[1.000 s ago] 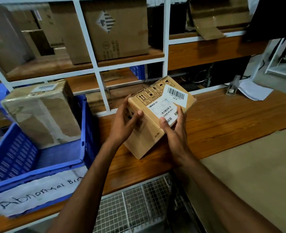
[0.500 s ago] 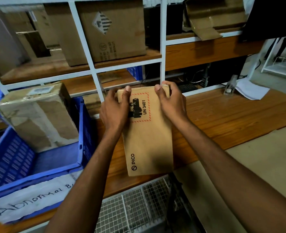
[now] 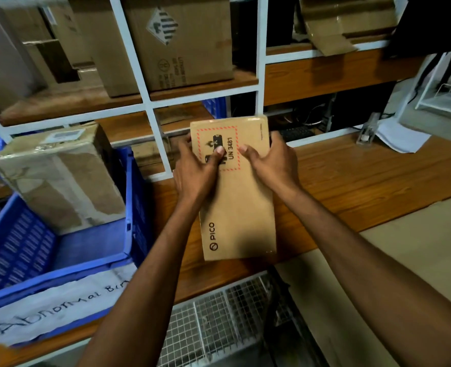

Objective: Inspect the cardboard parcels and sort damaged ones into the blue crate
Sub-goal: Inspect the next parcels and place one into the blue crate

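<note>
We find the flat brown cardboard parcel (image 3: 241, 207), printed PICO and UN 3481, just right of the blue plastic crate (image 3: 137, 197), held over the wooden bench (image 3: 364, 181) on that same side. The left hand (image 3: 195, 172) grasps its edge nearer the crate and the right hand (image 3: 273, 162) its farther edge, both thumbs pressed on the top face. Inside the crate stands a torn, taped brown cardboard box (image 3: 60, 181).

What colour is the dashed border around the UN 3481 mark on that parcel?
Red, a hatched border on the brown parcel; head view shows it best.
</note>
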